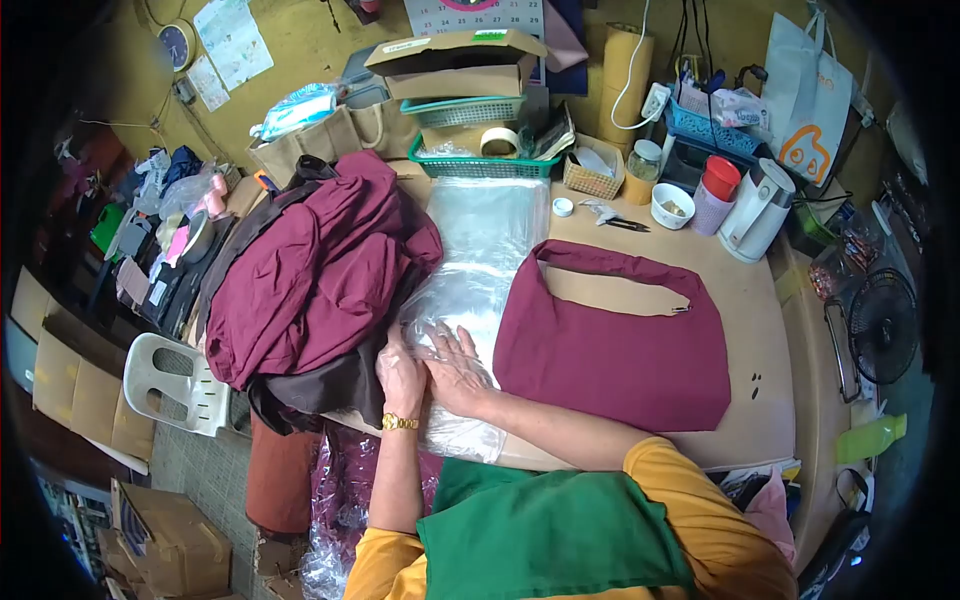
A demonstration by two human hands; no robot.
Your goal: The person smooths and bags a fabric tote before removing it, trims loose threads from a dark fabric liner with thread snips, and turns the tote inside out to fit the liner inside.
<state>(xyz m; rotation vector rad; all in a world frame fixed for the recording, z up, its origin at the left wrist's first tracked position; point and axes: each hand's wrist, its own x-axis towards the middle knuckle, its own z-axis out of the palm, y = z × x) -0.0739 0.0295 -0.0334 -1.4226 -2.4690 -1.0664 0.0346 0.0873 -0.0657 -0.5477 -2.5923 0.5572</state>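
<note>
A stack of clear plastic bags point(487, 225) runs down the middle of the table. My left hand point(401, 380), with a gold watch on its wrist, is closed at the left edge of the plastic and seems to pinch it. My right hand point(455, 375) lies flat on the bags with fingers spread, some shiny film around its fingertips. Right of the hands a maroon shoulder bag point(610, 360) lies flat with its strap looped upward. To the left is a heap of maroon bags point(310, 265) with dark fabric beneath, close to my left hand.
Along the back stand green baskets point(480, 165), a cardboard box point(455, 62), a jar point(642, 170), a white bowl point(672, 207), a red-lidded cup point(720, 180) and a white kettle point(757, 210). Small snips point(627, 224) lie nearby. A white plastic chair point(175, 385) is at left.
</note>
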